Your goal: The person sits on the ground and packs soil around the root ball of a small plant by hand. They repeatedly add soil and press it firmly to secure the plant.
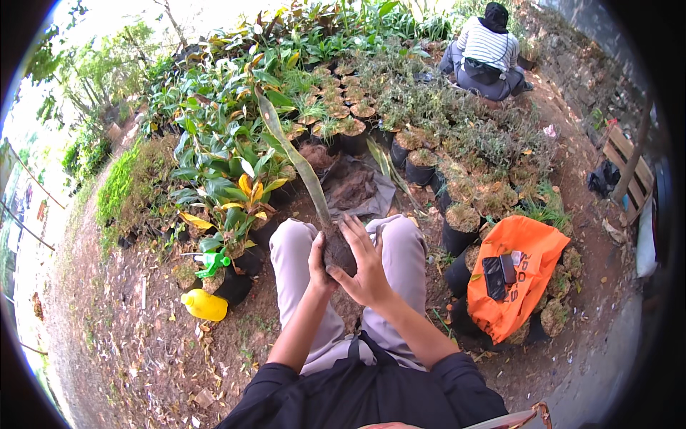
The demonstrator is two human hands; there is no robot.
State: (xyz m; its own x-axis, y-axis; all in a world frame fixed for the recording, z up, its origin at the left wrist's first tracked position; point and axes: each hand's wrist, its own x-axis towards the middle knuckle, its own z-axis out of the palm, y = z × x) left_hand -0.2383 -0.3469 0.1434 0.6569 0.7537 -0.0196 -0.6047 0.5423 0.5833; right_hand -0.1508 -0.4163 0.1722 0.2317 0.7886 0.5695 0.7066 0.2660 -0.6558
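A snake plant (293, 154) with a long, upright leaf stands between my hands, its base in a ball of dark soil (341, 252). My left hand (319, 262) presses against the left side of the soil ball. On the other side, my right hand (366, 268) is cupped around the soil with its fingers pointing up. Both hands are above my lap, between my knees. Just beyond my knees, loose soil lies on a dark plastic sheet (379, 189), with a cut-looking leaf (386, 161) beside it.
Potted plants (421, 157) crowd ahead and to the right. A yellow bottle (205, 305) and green spray head (212, 263) are at left. At right, an orange bag (522, 286) carries a phone (494, 277). Another person (489, 53) crouches at far right.
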